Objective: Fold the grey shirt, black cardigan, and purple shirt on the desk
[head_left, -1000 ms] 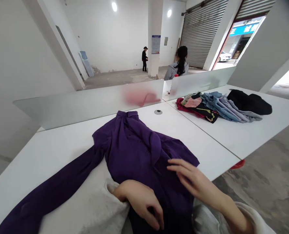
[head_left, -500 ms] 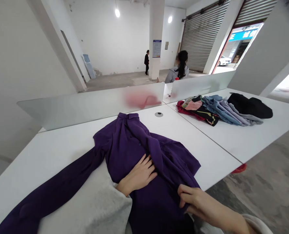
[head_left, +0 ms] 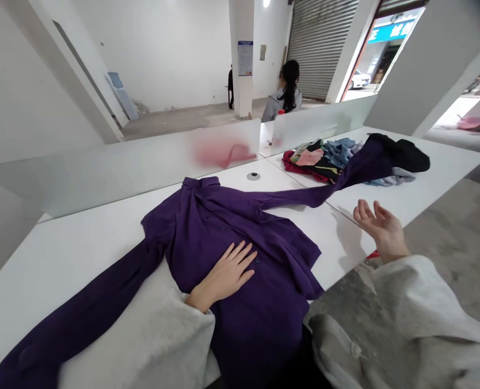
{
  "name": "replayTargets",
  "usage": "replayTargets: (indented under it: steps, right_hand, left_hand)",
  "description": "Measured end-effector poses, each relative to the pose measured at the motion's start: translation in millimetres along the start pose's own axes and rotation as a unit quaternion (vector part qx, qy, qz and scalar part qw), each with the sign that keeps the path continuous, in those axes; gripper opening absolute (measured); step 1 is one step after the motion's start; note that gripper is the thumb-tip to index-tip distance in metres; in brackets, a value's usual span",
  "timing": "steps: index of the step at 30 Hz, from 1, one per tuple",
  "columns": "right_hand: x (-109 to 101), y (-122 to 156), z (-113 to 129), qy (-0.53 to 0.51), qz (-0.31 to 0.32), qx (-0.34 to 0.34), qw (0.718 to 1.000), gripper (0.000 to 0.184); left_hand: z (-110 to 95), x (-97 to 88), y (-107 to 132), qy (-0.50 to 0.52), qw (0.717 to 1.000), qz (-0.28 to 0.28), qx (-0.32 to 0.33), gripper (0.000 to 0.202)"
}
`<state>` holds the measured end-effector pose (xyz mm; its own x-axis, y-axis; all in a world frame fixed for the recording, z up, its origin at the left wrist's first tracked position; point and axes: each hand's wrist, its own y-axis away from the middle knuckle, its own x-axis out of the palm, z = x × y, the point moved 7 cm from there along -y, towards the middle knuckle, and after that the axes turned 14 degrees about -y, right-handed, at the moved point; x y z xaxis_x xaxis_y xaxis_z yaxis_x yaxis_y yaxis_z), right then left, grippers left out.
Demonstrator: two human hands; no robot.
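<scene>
A purple button-up shirt (head_left: pixel 207 227) lies spread on the white table (head_left: pixel 81 243), collar away from me. My left hand (head_left: pixel 227 270) rests flat on its chest, fingers apart. One sleeve stretches toward the near left corner. The other sleeve (head_left: pixel 337 175) is flung out to the right, off the table surface, its end over the clothes pile. My right hand (head_left: pixel 380 227) hovers open, palm up, off the table's right edge, holding nothing.
A pile of clothes (head_left: pixel 345 156) in red, blue, grey and black lies on the adjoining table to the right. Frosted dividers (head_left: pixel 142 162) stand along the back edge. A seated person (head_left: pixel 282 94) is beyond them; another stands by a pillar (head_left: pixel 242 54).
My right hand gripped the shirt's right side, swung out to the right and let go; the right sleeve has flown out straight toward the clothes pile. My left hand stays pressed on the shirt.
</scene>
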<state>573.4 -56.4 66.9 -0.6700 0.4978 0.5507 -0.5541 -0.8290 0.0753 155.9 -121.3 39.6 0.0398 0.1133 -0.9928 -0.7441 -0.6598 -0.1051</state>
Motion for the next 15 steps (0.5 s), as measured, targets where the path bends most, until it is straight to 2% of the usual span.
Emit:
replayTargets:
  steps: [3,5,7,9,10,12,15]
  right_hand:
    - [-20,7,-28,-0.042,-0.067,0.044,0.996,0.024]
    - [-19,22,-48,-0.038,-0.069,0.072,0.994,0.018]
    - [0,39,-61,0.059,0.019,0.071,0.996,0.012]
    - [25,60,-73,0.187,0.139,0.044,0.971,0.009]
    - [35,70,-78,0.231,0.183,0.033,0.955,0.014]
    - [49,85,-85,0.265,0.221,0.021,0.938,0.025]
    - [57,96,-87,0.277,0.239,0.014,0.931,0.030]
  left_hand:
    - [0,-2.0,0,-0.001,1.000,-0.013,0.007,0.048]
    - [1,-5.2,1,0.003,0.999,-0.029,0.017,0.043]
    - [2,-9.8,2,0.015,0.998,-0.048,0.022,0.036]
    - [4,-14.6,3,0.032,0.997,-0.061,0.015,0.031]
    - [6,-16.6,4,0.043,0.997,-0.064,0.011,0.030]
    - [9,-20.2,5,0.065,0.995,-0.071,0.007,0.029]
    - [24,-25.4,10,0.045,0.993,-0.107,-0.024,0.030]
